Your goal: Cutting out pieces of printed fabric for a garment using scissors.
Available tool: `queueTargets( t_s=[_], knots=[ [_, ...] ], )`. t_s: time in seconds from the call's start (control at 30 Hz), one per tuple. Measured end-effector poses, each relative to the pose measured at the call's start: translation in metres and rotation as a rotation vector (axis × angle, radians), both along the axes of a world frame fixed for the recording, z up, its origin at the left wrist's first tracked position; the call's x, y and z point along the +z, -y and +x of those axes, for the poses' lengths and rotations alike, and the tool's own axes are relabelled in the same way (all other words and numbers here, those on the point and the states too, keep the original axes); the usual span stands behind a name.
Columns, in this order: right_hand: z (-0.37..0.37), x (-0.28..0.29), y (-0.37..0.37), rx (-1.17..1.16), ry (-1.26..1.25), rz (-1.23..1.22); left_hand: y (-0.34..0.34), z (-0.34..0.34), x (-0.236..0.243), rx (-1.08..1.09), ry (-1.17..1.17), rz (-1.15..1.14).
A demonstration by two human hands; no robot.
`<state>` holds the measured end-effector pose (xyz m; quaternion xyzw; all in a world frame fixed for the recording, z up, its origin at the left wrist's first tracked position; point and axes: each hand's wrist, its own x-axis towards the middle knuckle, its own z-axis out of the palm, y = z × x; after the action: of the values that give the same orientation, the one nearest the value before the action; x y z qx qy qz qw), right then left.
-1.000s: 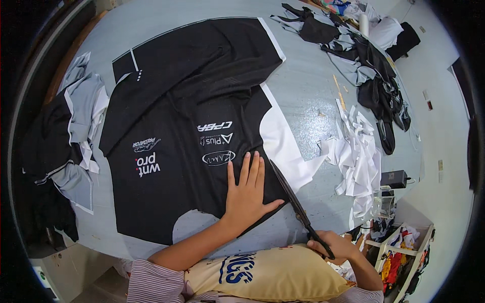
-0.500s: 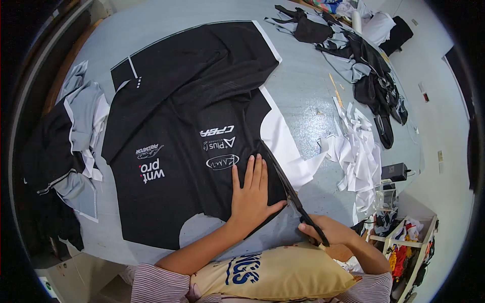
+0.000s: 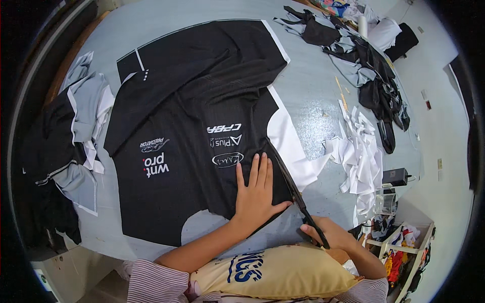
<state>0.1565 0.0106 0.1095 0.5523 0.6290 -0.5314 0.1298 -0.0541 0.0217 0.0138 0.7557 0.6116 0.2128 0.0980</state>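
Note:
A large black fabric panel [image 3: 192, 187] with white and red printed logos lies spread on the grey-blue table. My left hand [image 3: 254, 199] rests flat on its lower right part, fingers spread and thumb out toward the edge. My right hand [image 3: 331, 232] is closed round the handles of long black scissors [image 3: 297, 197]. Their blades lie along the panel's right edge, just right of my left thumb, with the tips near the curved edge. Beside the blades, a white margin of fabric [image 3: 290, 146] curves away and ends in a loose strip on the right.
White fabric scraps [image 3: 361, 156] are heaped to the right. Black and grey offcuts [image 3: 371, 65] lie at the far right, more cut pieces [image 3: 83, 131] at the left. A black box-shaped device [image 3: 395, 177] sits at the right edge. A yellow cushion [image 3: 283, 272] lies against me.
The view has shifted a little, so the panel and scraps appear slightly farther right. Both hands and the scissors keep almost the same places on the fabric.

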Motion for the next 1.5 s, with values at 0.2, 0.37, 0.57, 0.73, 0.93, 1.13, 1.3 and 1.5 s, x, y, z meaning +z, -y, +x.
queueTargets(
  t_s=[0.2,0.37,0.57,0.73,0.93,1.13,1.3,1.5],
  knots=[
    [0.003,-0.005,0.003,-0.002,0.029,0.034,0.0,0.0,0.002,0.003,0.011,-0.019],
    [0.005,-0.007,0.005,-0.006,0.038,0.049,0.002,0.001,0.002,-0.003,0.021,-0.036],
    [0.003,-0.004,0.005,-0.027,0.046,0.021,0.002,0.001,0.002,-0.007,0.025,-0.041],
    [0.006,-0.008,0.009,-0.015,0.04,0.088,0.002,0.001,0.001,-0.011,0.02,-0.041],
    [0.009,-0.012,0.013,0.001,0.05,0.161,0.003,0.001,0.001,-0.004,0.004,-0.021],
    [0.017,-0.019,0.017,-0.021,0.067,0.163,-0.001,-0.002,0.004,0.011,0.0,0.024],
    [0.039,-0.018,0.025,-0.019,0.058,0.206,-0.039,-0.046,0.008,-0.153,0.316,0.064],
    [0.056,0.0,0.03,0.034,0.139,0.117,-0.089,-0.065,0.002,-0.295,-0.077,0.187]
  ],
)
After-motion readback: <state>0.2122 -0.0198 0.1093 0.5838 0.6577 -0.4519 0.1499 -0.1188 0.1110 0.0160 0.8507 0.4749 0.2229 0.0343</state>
